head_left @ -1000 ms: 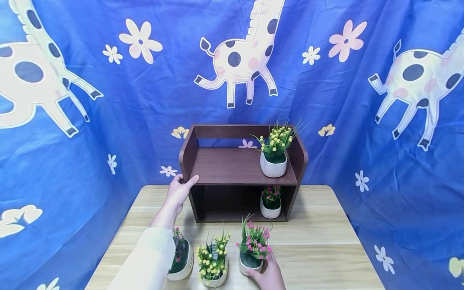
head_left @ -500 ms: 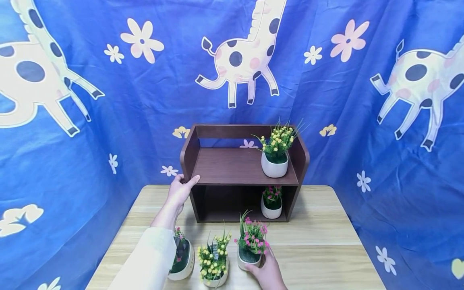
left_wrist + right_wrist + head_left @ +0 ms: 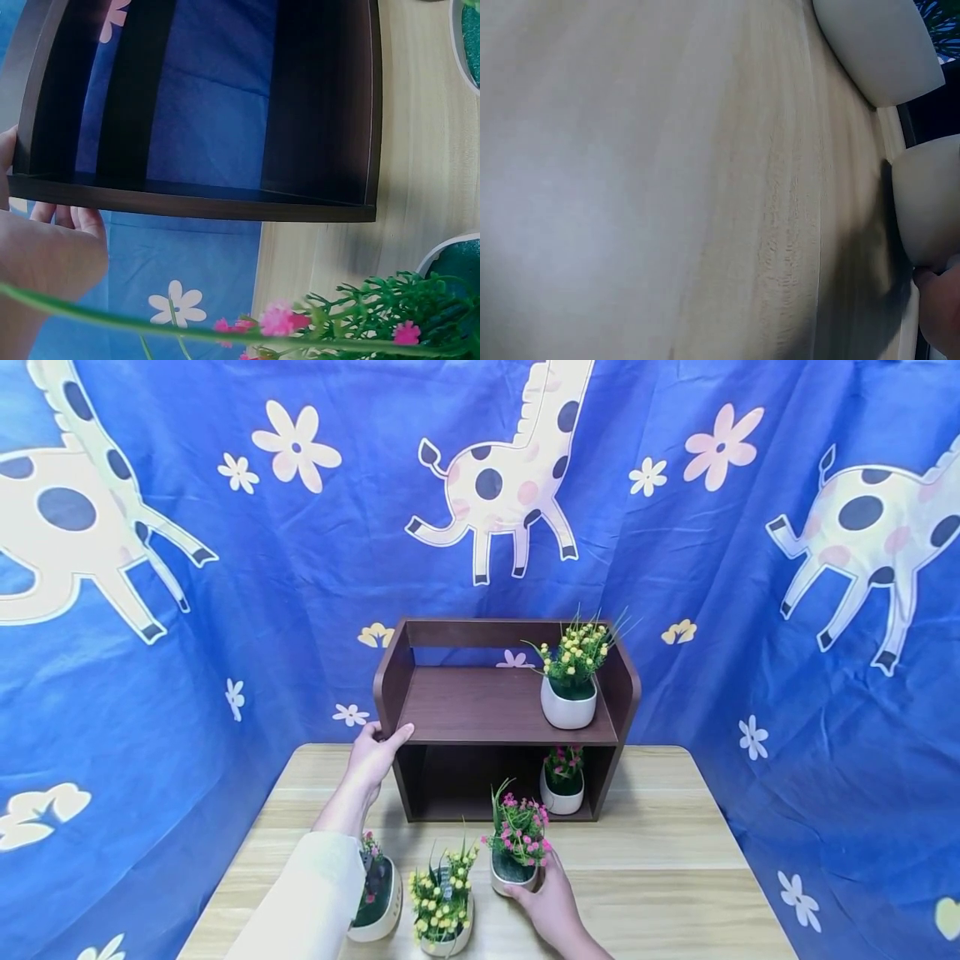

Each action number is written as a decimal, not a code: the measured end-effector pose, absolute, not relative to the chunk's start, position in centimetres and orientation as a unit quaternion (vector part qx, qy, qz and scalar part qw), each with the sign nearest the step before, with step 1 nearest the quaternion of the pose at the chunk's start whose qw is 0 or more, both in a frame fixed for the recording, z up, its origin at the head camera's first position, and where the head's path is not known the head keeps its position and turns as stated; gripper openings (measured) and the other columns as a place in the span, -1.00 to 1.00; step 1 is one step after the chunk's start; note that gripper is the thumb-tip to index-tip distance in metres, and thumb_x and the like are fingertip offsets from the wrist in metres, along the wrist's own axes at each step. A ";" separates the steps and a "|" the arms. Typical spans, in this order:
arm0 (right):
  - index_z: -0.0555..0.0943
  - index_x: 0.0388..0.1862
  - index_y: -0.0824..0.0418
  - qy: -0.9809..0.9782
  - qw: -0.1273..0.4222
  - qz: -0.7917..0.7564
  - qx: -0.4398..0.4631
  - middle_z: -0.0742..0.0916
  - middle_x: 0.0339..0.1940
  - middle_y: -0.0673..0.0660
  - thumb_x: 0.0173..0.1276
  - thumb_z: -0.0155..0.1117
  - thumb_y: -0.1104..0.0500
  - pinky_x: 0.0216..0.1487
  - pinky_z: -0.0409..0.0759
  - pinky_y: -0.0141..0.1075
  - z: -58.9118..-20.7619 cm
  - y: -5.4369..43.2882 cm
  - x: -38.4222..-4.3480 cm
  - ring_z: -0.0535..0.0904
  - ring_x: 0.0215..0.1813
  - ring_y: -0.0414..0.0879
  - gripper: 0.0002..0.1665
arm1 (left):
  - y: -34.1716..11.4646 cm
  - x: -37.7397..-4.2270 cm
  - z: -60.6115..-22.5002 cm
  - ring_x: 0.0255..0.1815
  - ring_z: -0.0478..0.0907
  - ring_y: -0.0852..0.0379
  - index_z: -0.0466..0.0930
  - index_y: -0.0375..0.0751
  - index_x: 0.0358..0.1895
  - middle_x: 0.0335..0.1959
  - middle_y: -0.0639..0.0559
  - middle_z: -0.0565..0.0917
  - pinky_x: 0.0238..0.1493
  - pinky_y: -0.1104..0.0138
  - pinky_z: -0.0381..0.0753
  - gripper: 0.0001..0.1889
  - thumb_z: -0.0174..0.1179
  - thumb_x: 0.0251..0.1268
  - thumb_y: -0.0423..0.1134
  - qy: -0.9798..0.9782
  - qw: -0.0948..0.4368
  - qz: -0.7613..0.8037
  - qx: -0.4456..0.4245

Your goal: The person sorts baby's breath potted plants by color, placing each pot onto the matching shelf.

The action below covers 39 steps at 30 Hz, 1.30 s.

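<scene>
My left hand [image 3: 372,755] grips the left side of a dark brown two-tier shelf [image 3: 480,702], thumb lying on the front edge of its upper board. In the left wrist view the fingers curl at the shelf's side panel [image 3: 225,206]. My right hand [image 3: 551,902] holds a potted plant with pink flowers [image 3: 517,831] by its white pot [image 3: 513,878], in front of the shelf. Part of that pot [image 3: 928,199] and a fingertip [image 3: 939,307] show at the right edge of the right wrist view, with a shadow on the wood beside them.
A yellow-flowered potted plant [image 3: 567,702] stands on the upper board's right; a pink-flowered one [image 3: 561,785] sits below it. At the front of the table [image 3: 660,860] are another yellow-flowered plant [image 3: 442,902] and a pink-flowered pot [image 3: 382,902], partly behind my left sleeve.
My right hand has carried the pink-flowered plant forward toward the shelf and slightly left. My left hand keeps its grip on the shelf's side.
</scene>
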State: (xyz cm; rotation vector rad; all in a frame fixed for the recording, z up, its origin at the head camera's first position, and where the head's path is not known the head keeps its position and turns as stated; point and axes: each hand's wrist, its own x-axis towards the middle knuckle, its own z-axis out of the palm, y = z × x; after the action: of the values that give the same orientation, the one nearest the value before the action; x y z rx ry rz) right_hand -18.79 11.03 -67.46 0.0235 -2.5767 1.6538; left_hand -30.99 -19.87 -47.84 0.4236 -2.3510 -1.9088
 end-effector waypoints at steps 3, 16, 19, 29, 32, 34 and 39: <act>0.31 0.63 0.38 -0.838 0.040 0.544 0.009 0.53 0.58 0.38 0.07 0.78 0.08 0.62 0.34 0.29 -67.4 10.8 -19.4 0.48 0.57 0.38 0.23 | -19.9 -31.0 -47.8 0.42 0.39 -0.12 0.33 -0.33 0.43 0.38 -0.25 0.47 0.63 0.02 0.30 -0.31 0.36 0.52 0.06 -0.765 0.040 -0.628 0.138; 0.16 0.71 0.34 -0.825 0.045 0.564 0.005 0.44 0.63 0.49 0.15 0.74 0.16 0.68 0.24 0.27 -66.9 11.2 -22.8 0.37 0.65 0.41 0.28 | -19.7 -31.0 -47.7 0.42 0.39 -0.11 0.33 -0.33 0.42 0.37 -0.24 0.46 0.64 0.02 0.29 -0.31 0.38 0.51 0.05 -0.758 0.042 -0.636 0.138; 0.22 0.66 0.29 -0.825 0.050 0.563 0.006 0.49 0.61 0.47 0.15 0.74 0.17 0.68 0.27 0.27 -66.9 11.3 -23.5 0.40 0.64 0.40 0.21 | -19.8 -31.0 -47.7 0.41 0.39 -0.11 0.33 -0.33 0.42 0.35 -0.23 0.46 0.63 0.03 0.30 -0.31 0.38 0.51 0.05 -0.760 0.041 -0.634 0.138; 0.20 0.67 0.37 -0.821 0.040 0.569 0.007 0.46 0.62 0.50 0.18 0.73 0.17 0.68 0.28 0.22 -67.3 11.3 -24.5 0.39 0.64 0.39 0.22 | -19.8 -31.1 -48.0 0.37 0.39 -0.09 0.34 -0.33 0.40 0.31 -0.20 0.46 0.59 0.06 0.31 -0.32 0.38 0.51 0.04 -0.759 0.041 -0.635 0.137; 0.18 0.68 0.40 -0.820 0.041 0.572 0.007 0.43 0.63 0.51 0.18 0.72 0.18 0.68 0.27 0.24 -67.5 11.3 -24.7 0.38 0.64 0.41 0.24 | -19.9 -31.2 -48.1 0.38 0.39 -0.10 0.33 -0.32 0.40 0.31 -0.20 0.46 0.60 0.06 0.30 -0.33 0.39 0.50 0.03 -0.758 0.039 -0.637 0.138; 0.19 0.68 0.37 -0.816 0.037 0.577 0.006 0.44 0.63 0.49 0.20 0.71 0.19 0.69 0.26 0.21 -67.6 11.3 -24.9 0.38 0.65 0.39 0.21 | -19.8 -31.2 -48.1 0.37 0.39 -0.09 0.34 -0.33 0.40 0.30 -0.20 0.46 0.59 0.06 0.31 -0.32 0.39 0.50 0.04 -0.758 0.038 -0.637 0.137; 0.28 0.63 0.34 -0.816 0.042 0.576 0.025 0.49 0.61 0.45 0.21 0.70 0.20 0.69 0.28 0.20 -67.6 11.3 -25.6 0.38 0.66 0.37 0.12 | -19.9 -31.2 -48.1 0.37 0.40 -0.09 0.34 -0.33 0.40 0.31 -0.20 0.47 0.59 0.06 0.31 -0.33 0.38 0.51 0.03 -0.756 0.040 -0.639 0.136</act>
State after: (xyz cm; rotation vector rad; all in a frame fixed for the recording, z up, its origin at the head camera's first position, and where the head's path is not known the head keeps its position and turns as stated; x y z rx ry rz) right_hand -25.62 11.30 -67.58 0.0756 -2.4971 1.7627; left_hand -31.20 -19.94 -48.05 0.4178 -2.3160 -1.9579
